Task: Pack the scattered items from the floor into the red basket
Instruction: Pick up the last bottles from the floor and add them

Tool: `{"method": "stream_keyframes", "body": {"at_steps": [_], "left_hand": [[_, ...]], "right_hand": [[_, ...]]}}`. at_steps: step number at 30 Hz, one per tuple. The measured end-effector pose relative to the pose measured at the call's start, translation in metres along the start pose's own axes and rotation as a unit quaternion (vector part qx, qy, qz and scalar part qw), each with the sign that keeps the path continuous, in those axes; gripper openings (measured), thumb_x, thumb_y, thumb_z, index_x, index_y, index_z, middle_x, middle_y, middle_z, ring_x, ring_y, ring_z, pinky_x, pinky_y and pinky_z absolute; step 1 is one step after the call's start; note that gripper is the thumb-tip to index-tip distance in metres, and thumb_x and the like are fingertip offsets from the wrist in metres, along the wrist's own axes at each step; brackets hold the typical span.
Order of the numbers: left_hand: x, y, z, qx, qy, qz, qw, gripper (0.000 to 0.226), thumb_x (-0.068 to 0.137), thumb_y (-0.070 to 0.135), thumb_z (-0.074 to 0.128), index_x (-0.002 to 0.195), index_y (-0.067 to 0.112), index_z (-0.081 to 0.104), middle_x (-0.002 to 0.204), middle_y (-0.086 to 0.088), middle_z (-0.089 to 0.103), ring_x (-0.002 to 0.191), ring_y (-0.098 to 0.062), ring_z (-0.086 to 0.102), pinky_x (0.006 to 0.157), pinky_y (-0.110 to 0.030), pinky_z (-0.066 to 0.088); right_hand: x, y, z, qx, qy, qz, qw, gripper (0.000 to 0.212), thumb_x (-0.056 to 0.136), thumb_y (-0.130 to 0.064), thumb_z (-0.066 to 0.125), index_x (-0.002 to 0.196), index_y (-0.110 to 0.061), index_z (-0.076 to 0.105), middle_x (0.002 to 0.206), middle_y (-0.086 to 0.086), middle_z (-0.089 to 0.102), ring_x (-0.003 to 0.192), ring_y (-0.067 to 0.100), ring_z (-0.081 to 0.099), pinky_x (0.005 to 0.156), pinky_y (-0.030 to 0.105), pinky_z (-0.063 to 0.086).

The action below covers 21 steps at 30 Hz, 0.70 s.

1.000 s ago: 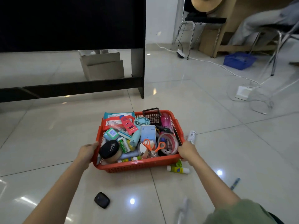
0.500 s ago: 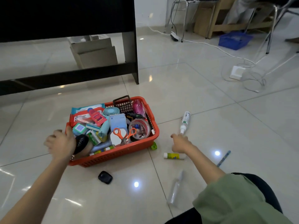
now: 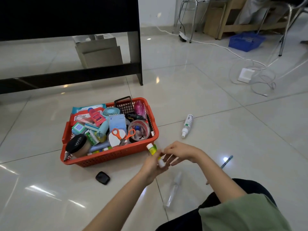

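Glossy pale tiles (image 3: pixel 216 100) are filling the frame, mirroring ceiling lights as white spots. Black furniture (image 3: pixel 70 15) is running off the upper left edge, its top cut away. Lower centre, the red basket (image 3: pixel 110 155), perforated plastic with a rolled rim, is sitting heaped with clutter; much of its load is lying buried and unreadable beneath orange-handled scissors (image 3: pixel 123 135) and a round black-lidded jar (image 3: pixel 77 144). Just below its right corner both hands are meeting: the left hand (image 3: pixel 154 165) is curling around a yellow-green glue stick (image 3: pixel 153 150), hiding its middle, while the right hand (image 3: pixel 180 151) is pinching its white lower end. A white spray bottle (image 3: pixel 187 125) is lying right of the basket. A clear bottle (image 3: pixel 173 189), nearly invisible, is lying bottom centre, and a small rounded black case (image 3: pixel 102 178) is resting below the basket.
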<state>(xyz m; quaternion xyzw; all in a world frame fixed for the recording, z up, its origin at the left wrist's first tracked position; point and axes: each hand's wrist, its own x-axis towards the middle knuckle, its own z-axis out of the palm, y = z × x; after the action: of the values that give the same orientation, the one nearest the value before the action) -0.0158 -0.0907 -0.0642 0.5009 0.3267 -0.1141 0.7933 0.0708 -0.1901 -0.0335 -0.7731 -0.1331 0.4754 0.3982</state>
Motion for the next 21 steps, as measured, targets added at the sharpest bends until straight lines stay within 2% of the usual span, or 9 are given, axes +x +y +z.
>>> {"method": "stream_keyframes", "body": {"at_steps": [2, 4, 6, 8, 9, 11, 13, 17, 21], "left_hand": [[0.006, -0.002, -0.005, -0.083, 0.040, 0.000, 0.996, 0.012, 0.098, 0.015, 0.040, 0.092, 0.009, 0.049, 0.087, -0.010, 0.062, 0.069, -0.018, 0.065, 0.048, -0.022, 0.055], [0.009, -0.006, -0.016, -0.052, 0.084, -0.023, 0.995, 0.016, 0.097, 0.013, 0.038, 0.082, 0.009, 0.044, 0.077, -0.011, 0.060, 0.050, -0.015, 0.067, 0.044, -0.021, 0.052], [0.012, -0.013, -0.028, 0.018, 0.116, -0.042, 0.992, 0.018, 0.096, 0.015, 0.039, 0.080, 0.011, 0.044, 0.072, -0.009, 0.059, 0.037, -0.010, 0.064, 0.057, -0.025, 0.049], [0.011, -0.019, -0.040, 0.024, 0.133, -0.055, 0.989, 0.017, 0.096, 0.013, 0.039, 0.081, 0.008, 0.045, 0.068, -0.012, 0.058, 0.037, -0.015, 0.063, 0.068, -0.032, 0.050], [0.010, -0.020, -0.045, 0.021, 0.137, -0.060, 0.989, 0.018, 0.095, 0.011, 0.039, 0.079, 0.007, 0.045, 0.067, -0.013, 0.057, 0.042, -0.020, 0.063, 0.066, -0.034, 0.050], [0.009, -0.022, -0.055, 0.029, 0.145, -0.066, 0.987, 0.019, 0.094, 0.009, 0.037, 0.076, 0.008, 0.044, 0.067, -0.013, 0.055, 0.056, -0.026, 0.059, 0.059, -0.031, 0.046], [0.010, -0.019, -0.060, 0.014, 0.146, -0.068, 0.987, 0.020, 0.093, 0.008, 0.037, 0.074, 0.009, 0.043, 0.065, -0.011, 0.050, 0.057, -0.025, 0.053, 0.058, -0.031, 0.043], [0.012, -0.018, -0.057, -0.043, 0.144, -0.072, 0.986, 0.026, 0.095, 0.009, 0.037, 0.069, 0.010, 0.042, 0.060, -0.007, 0.038, 0.051, -0.018, 0.039, 0.056, -0.029, 0.038], [0.008, -0.019, -0.044, -0.039, 0.130, -0.075, 0.988, 0.025, 0.094, 0.008, 0.041, 0.069, 0.011, 0.044, 0.043, 0.000, 0.042, 0.032, -0.010, 0.043, 0.051, -0.024, 0.033]], "right_hand": [[0.010, 0.000, -0.002, 0.035, 0.027, 0.012, 0.999, 0.021, 0.092, -0.020, 0.045, 0.087, -0.012, 0.063, 0.075, 0.002, 0.065, 0.068, 0.014, 0.063, 0.061, 0.022, 0.053], [0.031, -0.001, 0.003, 0.058, 0.140, 0.003, 0.989, 0.018, 0.091, -0.014, 0.045, 0.097, -0.004, 0.059, 0.081, 0.010, 0.061, 0.073, 0.022, 0.060, 0.068, 0.034, 0.053], [0.058, -0.002, 0.013, -0.040, 0.220, -0.005, 0.975, 0.033, 0.086, -0.019, 0.056, 0.114, 0.000, 0.052, 0.105, 0.018, 0.058, 0.099, 0.031, 0.058, 0.087, 0.039, 0.050], [0.079, -0.002, 0.036, -0.152, 0.213, -0.003, 0.965, 0.061, 0.082, -0.028, 0.066, 0.131, -0.003, 0.039, 0.125, 0.020, 0.049, 0.118, 0.036, 0.049, 0.099, 0.038, 0.044], [0.088, 0.000, 0.047, -0.188, 0.214, -0.008, 0.958, 0.063, 0.083, -0.029, 0.064, 0.134, -0.005, 0.036, 0.128, 0.021, 0.045, 0.120, 0.037, 0.046, 0.102, 0.039, 0.042], [0.099, 0.004, 0.060, -0.218, 0.253, -0.026, 0.942, 0.048, 0.090, -0.020, 0.053, 0.132, -0.004, 0.038, 0.128, 0.022, 0.043, 0.117, 0.038, 0.045, 0.101, 0.042, 0.040], [0.102, 0.004, 0.058, -0.225, 0.262, -0.027, 0.938, 0.038, 0.091, -0.012, 0.046, 0.127, -0.001, 0.043, 0.126, 0.024, 0.045, 0.114, 0.039, 0.048, 0.099, 0.042, 0.042], [0.098, 0.002, 0.050, -0.234, 0.218, -0.028, 0.947, 0.039, 0.084, -0.009, 0.055, 0.121, 0.001, 0.054, 0.122, 0.023, 0.056, 0.111, 0.037, 0.057, 0.097, 0.038, 0.048], [0.089, 0.003, 0.052, -0.229, 0.219, -0.016, 0.948, 0.036, 0.079, -0.008, 0.060, 0.114, -0.001, 0.060, 0.116, 0.021, 0.063, 0.108, 0.034, 0.061, 0.091, 0.035, 0.052]]}}
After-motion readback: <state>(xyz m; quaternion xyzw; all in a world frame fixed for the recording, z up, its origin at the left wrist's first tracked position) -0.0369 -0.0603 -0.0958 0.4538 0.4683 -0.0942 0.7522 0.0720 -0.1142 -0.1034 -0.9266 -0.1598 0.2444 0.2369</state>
